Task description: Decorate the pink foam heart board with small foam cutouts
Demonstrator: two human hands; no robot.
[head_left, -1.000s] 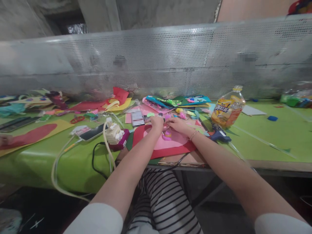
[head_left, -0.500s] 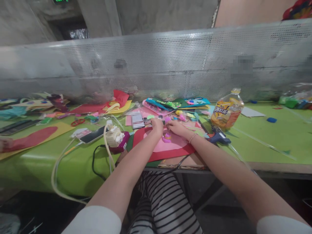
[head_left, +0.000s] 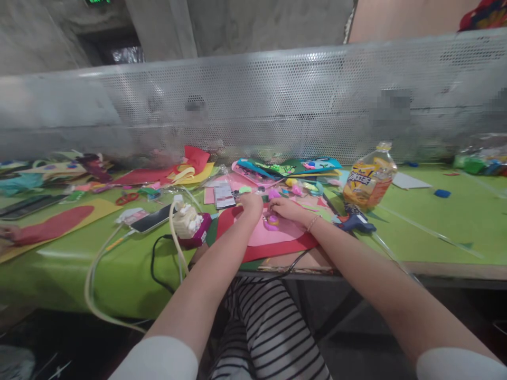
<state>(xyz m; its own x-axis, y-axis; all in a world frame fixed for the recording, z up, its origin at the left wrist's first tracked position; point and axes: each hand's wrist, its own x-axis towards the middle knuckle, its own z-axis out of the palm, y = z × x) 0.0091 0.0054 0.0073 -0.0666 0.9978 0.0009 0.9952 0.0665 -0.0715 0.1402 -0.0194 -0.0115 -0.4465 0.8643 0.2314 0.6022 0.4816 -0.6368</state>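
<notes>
A: Identify the items, left to right.
B: A flat, black-screened smartphone point(head_left: 152, 220) lies on the glossy green table covering point(head_left: 103, 264). Next stands a cream-coloured block on a purple base point(head_left: 190, 224).
A: Left hand point(head_left: 251, 205)?
B: Positioned at the far edge of the rounded pink sheet point(head_left: 273, 238), which lies on a larger red sheet point(head_left: 283, 251). Fingers mostly hidden; grasp cannot be determined.
A: Centre?
B: A small purple-and-yellow ornament point(head_left: 272, 224) rests on the pink sheet.
A: Right hand point(head_left: 288, 209)?
B: Near the ornament, fingers bent; grasp cannot be determined.
A: Far right?
B: A dark-blue glue gun point(head_left: 357, 221), near a clear plastic bottle with a yellow-orange label point(head_left: 368, 182).
</notes>
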